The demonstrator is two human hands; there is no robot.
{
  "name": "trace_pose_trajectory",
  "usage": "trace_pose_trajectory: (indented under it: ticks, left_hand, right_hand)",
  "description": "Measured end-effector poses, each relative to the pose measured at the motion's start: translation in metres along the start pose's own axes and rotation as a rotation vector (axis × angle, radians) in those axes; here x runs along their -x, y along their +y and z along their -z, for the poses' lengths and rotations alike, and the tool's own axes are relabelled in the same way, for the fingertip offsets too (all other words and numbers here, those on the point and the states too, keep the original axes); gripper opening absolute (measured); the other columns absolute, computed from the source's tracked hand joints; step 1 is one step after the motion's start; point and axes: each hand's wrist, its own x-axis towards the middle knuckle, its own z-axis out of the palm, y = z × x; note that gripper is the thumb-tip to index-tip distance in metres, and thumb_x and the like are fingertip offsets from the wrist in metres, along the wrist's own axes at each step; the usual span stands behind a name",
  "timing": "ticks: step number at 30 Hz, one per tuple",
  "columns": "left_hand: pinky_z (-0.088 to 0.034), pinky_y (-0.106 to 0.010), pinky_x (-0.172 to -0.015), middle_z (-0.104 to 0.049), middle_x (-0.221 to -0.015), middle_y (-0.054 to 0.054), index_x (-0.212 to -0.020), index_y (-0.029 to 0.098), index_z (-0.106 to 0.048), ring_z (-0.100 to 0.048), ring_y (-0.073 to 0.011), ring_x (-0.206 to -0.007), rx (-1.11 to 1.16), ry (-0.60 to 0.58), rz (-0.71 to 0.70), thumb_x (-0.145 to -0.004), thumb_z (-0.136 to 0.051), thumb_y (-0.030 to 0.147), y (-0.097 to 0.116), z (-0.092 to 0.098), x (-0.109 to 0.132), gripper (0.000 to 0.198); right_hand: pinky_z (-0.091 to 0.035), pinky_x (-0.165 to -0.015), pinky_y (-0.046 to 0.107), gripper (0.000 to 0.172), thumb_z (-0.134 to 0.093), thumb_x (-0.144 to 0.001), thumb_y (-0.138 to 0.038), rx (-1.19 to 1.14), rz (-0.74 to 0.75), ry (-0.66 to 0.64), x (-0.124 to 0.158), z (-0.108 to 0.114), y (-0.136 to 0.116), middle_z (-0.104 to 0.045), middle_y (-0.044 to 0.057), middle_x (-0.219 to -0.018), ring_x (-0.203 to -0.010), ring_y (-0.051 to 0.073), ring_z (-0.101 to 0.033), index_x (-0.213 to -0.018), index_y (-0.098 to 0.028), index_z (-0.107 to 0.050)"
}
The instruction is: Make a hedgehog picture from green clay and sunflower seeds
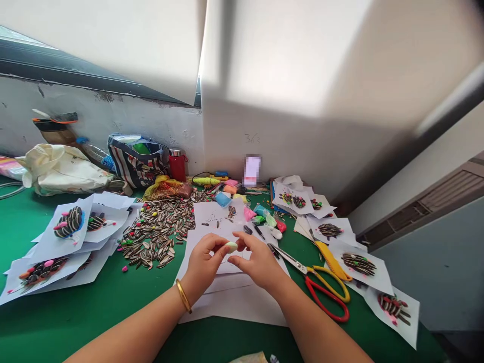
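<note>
My left hand (pixel 203 263) and my right hand (pixel 254 260) meet over a stack of white paper sheets (pixel 234 297) on the green table (pixel 94 312). Both pinch a small pale green lump of clay (pixel 231 246) between thumbs and fingertips. A gold bangle (pixel 183 296) sits on my left wrist. A heap of striped sunflower seeds (pixel 159 229) lies just left of the paper. Coloured clay pieces (pixel 260 214) lie behind my hands.
Scissors with red and yellow handles (pixel 321 285) and a yellow utility knife (pixel 330 259) lie to the right. Sheets bearing seed-and-clay figures (pixel 68 227) cover the left, more sheets (pixel 359 264) the right. A striped bag (pixel 136 161), a red cup (pixel 177 165) and a cloth bag (pixel 64 169) stand by the wall.
</note>
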Motion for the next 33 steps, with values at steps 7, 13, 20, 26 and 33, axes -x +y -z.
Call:
trace_pose_trajectory:
  ticks: [7, 13, 20, 26, 33]
  left_hand:
    - [-0.046, -0.030, -0.075, -0.067, -0.088, -0.005, -0.096, 0.024, -0.074, -0.058, -0.0192, -0.082, 0.115, -0.041, 0.024, -0.084, -0.069, 0.036, 0.001, -0.001, 0.002, 0.017]
    - [-0.046, -0.034, -0.083, -0.063, -0.093, -0.006, -0.103, 0.031, -0.076, -0.057, -0.0216, -0.091, -0.052, -0.099, -0.079, -0.085, -0.069, 0.030, -0.004, -0.003, 0.005, 0.020]
    - [-0.047, -0.030, -0.075, -0.062, -0.084, -0.004, -0.092, 0.027, -0.077, -0.058, -0.0184, -0.082, 0.037, -0.074, -0.056, -0.087, -0.067, 0.032, -0.001, -0.001, 0.003, 0.012]
    - [-0.047, -0.033, -0.083, -0.064, -0.093, -0.006, -0.107, 0.028, -0.074, -0.057, -0.0203, -0.088, 0.119, -0.133, 0.005, -0.085, -0.069, 0.030, 0.004, -0.002, 0.005, 0.023]
    - [-0.046, -0.032, -0.080, -0.063, -0.089, -0.006, -0.100, 0.031, -0.077, -0.057, -0.0211, -0.087, 0.013, -0.148, -0.032, -0.084, -0.070, 0.030, 0.002, -0.001, 0.005, 0.017]
  right_hand:
    - [-0.046, -0.074, 0.030, 0.018, -0.056, -0.095, -0.034, -0.063, 0.105, -0.103, -0.005, 0.001, -0.002, -0.071, 0.000, -0.090, -0.083, 0.017, -0.063, -0.094, -0.025, -0.071]
    - [-0.042, -0.067, 0.030, 0.013, -0.057, -0.089, -0.026, 0.165, 0.249, 0.024, 0.000, -0.009, 0.015, -0.063, 0.001, -0.072, -0.070, 0.017, -0.056, -0.078, -0.022, -0.064]
    - [-0.047, -0.081, 0.035, 0.021, -0.065, -0.089, -0.034, -0.012, 0.236, -0.018, 0.007, 0.001, 0.013, -0.071, 0.005, -0.099, -0.090, 0.021, -0.063, -0.109, -0.026, -0.067]
    - [-0.048, -0.085, 0.035, 0.021, -0.049, -0.098, -0.029, -0.076, 0.228, -0.045, 0.008, 0.001, 0.009, -0.071, 0.004, -0.104, -0.095, 0.020, -0.063, -0.111, -0.027, -0.066]
    - [-0.043, -0.067, 0.031, 0.014, -0.052, -0.090, -0.021, 0.092, 0.256, 0.044, 0.008, -0.006, 0.014, -0.063, 0.001, -0.074, -0.071, 0.017, -0.056, -0.082, -0.023, -0.064]
